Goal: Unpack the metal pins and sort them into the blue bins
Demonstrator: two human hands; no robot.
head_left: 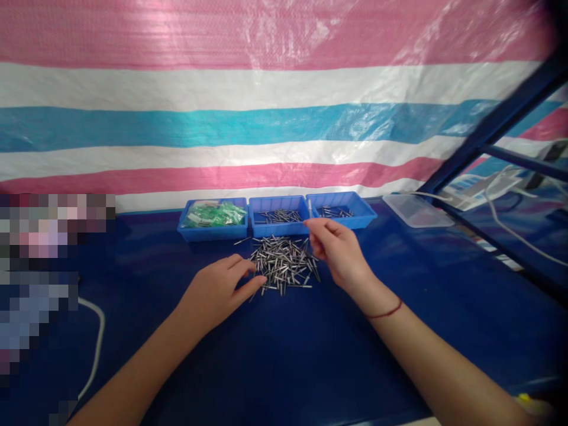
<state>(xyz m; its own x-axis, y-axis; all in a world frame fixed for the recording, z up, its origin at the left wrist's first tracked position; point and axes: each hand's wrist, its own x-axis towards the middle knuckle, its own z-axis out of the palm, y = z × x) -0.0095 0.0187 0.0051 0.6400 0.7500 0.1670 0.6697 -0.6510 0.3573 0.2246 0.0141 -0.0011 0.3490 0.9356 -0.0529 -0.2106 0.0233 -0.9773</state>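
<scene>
A loose pile of thin metal pins (pixel 284 263), silver with darker parts, lies on the blue table in front of three blue bins. At its left edge is my left hand (pixel 224 287), thumb and fingers apart, with fingertips at the outermost pins. My right hand (pixel 333 247) is raised over the pile's right side, thumb and fingers pinched on one metal pin (pixel 309 208) that points upward. Behind that pin are the middle bin (pixel 277 229) and the right bin (pixel 344 222), each with pins inside. Their exact kind is too small to tell.
The left bin (pixel 213 234) holds green-and-clear plastic packets (pixel 215 213). A translucent plastic lid (pixel 417 211) lies right of the bins. A striped sheet (pixel 266 127) hangs behind. Dark metal framing (pixel 497 112) and a white cable (pixel 510 225) are at right; another cable (pixel 101 331) lies left.
</scene>
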